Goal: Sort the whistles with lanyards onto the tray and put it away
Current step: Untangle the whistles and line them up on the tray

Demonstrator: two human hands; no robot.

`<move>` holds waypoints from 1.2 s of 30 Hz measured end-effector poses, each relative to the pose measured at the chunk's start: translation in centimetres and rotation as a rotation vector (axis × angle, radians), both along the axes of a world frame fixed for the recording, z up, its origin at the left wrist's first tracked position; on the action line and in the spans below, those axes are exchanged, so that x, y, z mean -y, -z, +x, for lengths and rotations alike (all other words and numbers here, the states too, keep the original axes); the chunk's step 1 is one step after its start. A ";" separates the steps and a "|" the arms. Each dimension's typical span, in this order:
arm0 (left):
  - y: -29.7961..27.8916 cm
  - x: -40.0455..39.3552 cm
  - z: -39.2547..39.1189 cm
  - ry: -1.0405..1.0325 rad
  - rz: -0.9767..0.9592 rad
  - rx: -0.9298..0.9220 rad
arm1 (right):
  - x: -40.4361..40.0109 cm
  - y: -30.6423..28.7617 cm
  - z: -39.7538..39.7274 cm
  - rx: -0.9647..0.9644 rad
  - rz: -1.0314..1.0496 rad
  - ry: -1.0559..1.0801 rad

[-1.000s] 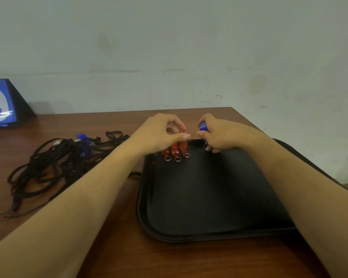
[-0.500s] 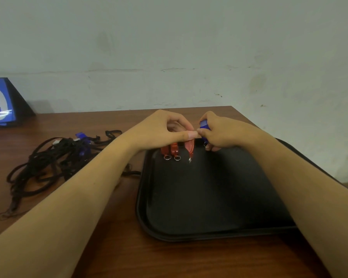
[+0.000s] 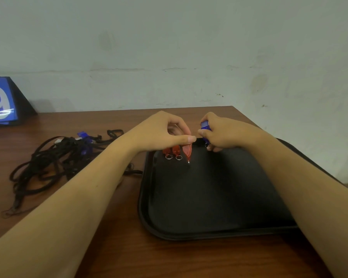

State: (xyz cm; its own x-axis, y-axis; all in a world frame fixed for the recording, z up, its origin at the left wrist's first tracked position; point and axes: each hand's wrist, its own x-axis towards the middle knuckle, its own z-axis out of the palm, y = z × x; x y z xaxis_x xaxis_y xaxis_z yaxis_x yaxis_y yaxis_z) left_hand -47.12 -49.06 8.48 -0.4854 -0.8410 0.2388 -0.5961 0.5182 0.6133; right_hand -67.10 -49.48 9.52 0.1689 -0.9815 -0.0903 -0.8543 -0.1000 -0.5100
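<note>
The left hand [image 3: 159,133] pinches 1 red whistle [image 3: 187,150] between thumb and curled fingers, over the far left corner of the black tray [image 3: 209,234]. 2 more red whistles [image 3: 172,151] lie just beside it on the tray, their metal rings toward the camera. The right hand [image 3: 223,133] grips a blue whistle [image 3: 205,125] with curled fingers at the tray's far edge. On the wooden table [image 3: 129,257], left of the tray, lies a tangle of black lanyards [image 3: 48,163] with blue whistles among them. A blue sign with a 9 [image 3: 0,101] stands at the far left.
</note>
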 end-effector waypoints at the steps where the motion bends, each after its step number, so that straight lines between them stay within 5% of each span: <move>1: 0.2 0.2 0.0 -0.004 -0.005 0.010 | 0.0 0.0 0.0 -0.001 0.001 0.000; 36: 2.0 2.6 -0.8 -0.211 -0.165 0.171 | 0.0 0.1 0.2 -0.030 0.013 -0.028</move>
State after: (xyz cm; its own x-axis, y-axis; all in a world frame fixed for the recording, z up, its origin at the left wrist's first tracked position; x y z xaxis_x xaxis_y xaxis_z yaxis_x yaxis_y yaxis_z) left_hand -47.90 -51.67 6.46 -0.3497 -0.8839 0.3104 -0.7883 0.4567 0.4123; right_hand -66.92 -49.46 9.39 0.1936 -0.9750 -0.1088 -0.8662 -0.1178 -0.4856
